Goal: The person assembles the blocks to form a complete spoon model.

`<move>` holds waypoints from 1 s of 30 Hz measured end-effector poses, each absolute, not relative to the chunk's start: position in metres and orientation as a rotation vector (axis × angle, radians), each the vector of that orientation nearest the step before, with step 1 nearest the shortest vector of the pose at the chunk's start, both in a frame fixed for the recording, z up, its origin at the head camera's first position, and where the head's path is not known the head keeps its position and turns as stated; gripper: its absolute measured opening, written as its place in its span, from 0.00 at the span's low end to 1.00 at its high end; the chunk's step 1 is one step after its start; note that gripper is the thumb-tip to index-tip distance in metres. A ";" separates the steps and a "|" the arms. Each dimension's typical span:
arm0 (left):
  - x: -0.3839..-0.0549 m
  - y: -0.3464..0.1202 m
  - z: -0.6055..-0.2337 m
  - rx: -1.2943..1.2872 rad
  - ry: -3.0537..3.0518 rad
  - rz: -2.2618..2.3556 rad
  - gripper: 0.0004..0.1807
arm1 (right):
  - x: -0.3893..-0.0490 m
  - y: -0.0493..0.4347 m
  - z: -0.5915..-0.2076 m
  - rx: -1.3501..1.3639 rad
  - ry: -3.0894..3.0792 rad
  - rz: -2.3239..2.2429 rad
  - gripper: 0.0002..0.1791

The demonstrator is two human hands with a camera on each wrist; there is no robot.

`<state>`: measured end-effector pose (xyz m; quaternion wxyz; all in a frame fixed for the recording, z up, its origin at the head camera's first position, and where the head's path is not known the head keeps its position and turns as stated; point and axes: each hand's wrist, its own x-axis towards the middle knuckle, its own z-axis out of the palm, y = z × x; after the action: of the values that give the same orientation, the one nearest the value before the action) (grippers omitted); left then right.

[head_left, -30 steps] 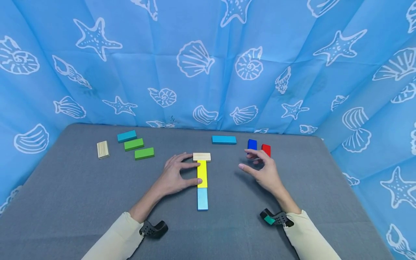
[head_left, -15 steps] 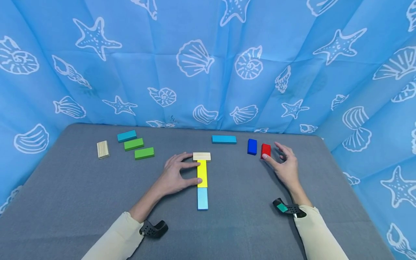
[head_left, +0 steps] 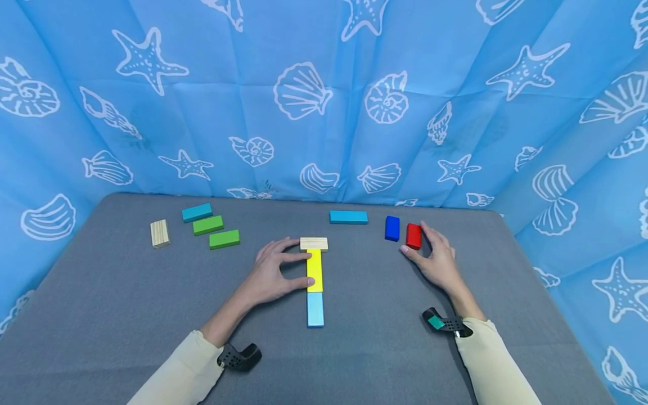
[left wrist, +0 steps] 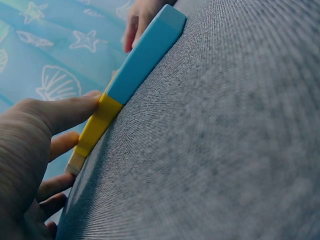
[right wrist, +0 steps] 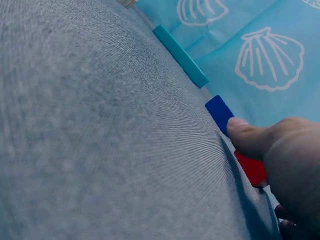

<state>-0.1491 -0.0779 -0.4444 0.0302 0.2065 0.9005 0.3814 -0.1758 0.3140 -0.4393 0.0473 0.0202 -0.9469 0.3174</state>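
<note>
Head: red block [head_left: 413,236] near table edge [head_left: 466,212]

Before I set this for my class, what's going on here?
Someone is at work with blocks on a grey cloth-covered table. Their left hand touches a yellow rectangular block, which lies between a pale wooden block set crosswise at its far end and a light-blue rectangular block at its near end, making a T. The right hand is spread either side of a red rectangular block; contact is unclear. A dark-blue rectangular block lies just left of it.
</note>
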 end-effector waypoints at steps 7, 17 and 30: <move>-0.149 -0.078 -0.443 0.626 2.773 1.169 0.31 | -0.174 0.312 -0.441 0.083 -2.841 0.974 0.41; -0.149 -0.078 -0.443 0.643 2.771 1.177 0.31 | -0.174 0.310 -0.442 0.033 -2.747 1.011 0.41; -0.149 -0.078 -0.444 0.641 2.775 1.177 0.31 | -0.165 0.297 -0.424 0.219 -2.707 1.275 0.37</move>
<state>-0.1491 -0.0783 -0.4442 0.0298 0.2080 0.9000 0.3818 -0.1653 0.2973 -0.4243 0.0708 0.0729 -0.9000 0.4239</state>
